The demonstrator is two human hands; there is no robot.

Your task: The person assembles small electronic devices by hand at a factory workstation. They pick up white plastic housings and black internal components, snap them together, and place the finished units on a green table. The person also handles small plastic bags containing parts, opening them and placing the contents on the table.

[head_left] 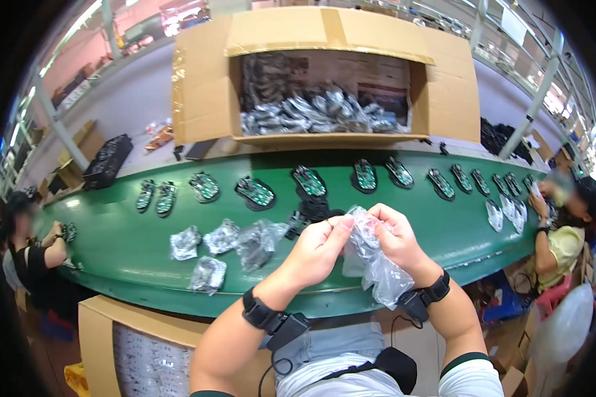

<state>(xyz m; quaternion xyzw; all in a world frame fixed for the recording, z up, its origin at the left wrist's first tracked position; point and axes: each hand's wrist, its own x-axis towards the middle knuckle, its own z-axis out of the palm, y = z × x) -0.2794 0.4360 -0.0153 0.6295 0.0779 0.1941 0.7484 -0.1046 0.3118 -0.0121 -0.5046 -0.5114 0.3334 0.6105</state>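
Both my hands are raised over the near side of a green work surface. A crumpled clear plastic bag [377,268] hangs between them. My left hand [319,248] pinches the bag's upper left side with thumb and fingers. On its other side, my right hand [398,241] grips the bag with curled fingers. What the bag contains is hard to make out. Just beyond my left hand lies a small heap of black parts [314,210]. Left of it rest several bagged pieces [221,236] in clear plastic, the largest bag [261,243] closest to my hand.
Green circuit boards in black mouse-shaped shells [255,192] line the green surface [112,235]. Behind it stands an open cardboard box [205,92] of bagged pieces. Another open carton [99,337] is at lower left. One person [33,255] works at left, another [563,238] at right.
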